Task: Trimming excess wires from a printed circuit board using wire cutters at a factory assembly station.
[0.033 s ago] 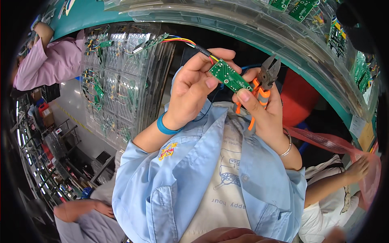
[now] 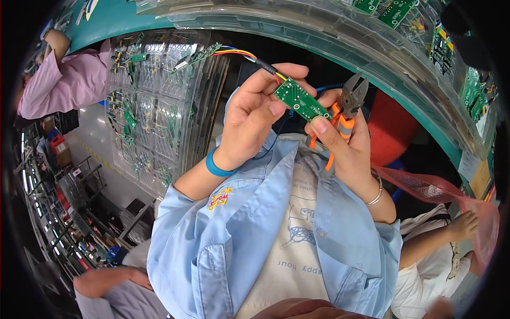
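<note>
Between my hands, in front of my chest, is a small green circuit board [image 2: 302,100] held at a tilt. My left hand [image 2: 249,114], with a blue band at the wrist, pinches the board's left end between thumb and fingers. Red, yellow, blue and white wires [image 2: 239,51] in a black sleeve run from that end to a second small board [image 2: 197,57] hanging at the upper left. My right hand [image 2: 348,146] grips orange-handled diagonal cutters [image 2: 349,101], jaws parted and pointing up and away. My right thumb also presses on the board's right end.
Stacked clear plastic trays [image 2: 154,106] of wired boards stand at the left. More trays [image 2: 319,26] lie on the green bench [image 2: 117,24] along the far side. A red bin [image 2: 393,127] and pink plastic bag [image 2: 425,186] are at the right. Other people sit on both sides.
My hands, the board and the cutters look unmoved. A person's arm at the lower left has shifted slightly, and the hand by the pink bag has moved a little.
</note>
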### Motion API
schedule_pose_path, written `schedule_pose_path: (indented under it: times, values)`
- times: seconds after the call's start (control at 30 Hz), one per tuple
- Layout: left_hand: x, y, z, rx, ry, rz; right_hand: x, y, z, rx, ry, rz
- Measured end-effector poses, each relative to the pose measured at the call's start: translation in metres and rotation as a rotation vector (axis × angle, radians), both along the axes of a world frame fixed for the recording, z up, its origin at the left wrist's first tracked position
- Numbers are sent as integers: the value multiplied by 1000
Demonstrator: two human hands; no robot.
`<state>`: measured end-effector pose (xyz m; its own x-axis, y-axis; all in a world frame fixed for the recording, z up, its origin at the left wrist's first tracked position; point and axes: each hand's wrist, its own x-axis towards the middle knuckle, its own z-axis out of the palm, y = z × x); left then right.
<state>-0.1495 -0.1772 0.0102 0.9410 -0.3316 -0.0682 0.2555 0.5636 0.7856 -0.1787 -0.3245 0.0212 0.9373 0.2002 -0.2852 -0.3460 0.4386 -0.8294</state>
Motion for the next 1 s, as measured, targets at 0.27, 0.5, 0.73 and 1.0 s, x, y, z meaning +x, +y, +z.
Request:
schedule_pose_path:
  times: [0.27,0.5,0.73,1.0]
  values:
    - [1,-1,0,-32,-11,2,0,0,-1,-70,-68,-10]
    - [4,-1,-1,-13,-13,19,5,3,-2,-59,-73,-59]
    - [-3,19,7,144,-470,116,3,-3,-8,-52,-188,57]
    - [63,46,167,838,-877,217,-6,-21,-33,-117,-210,83]
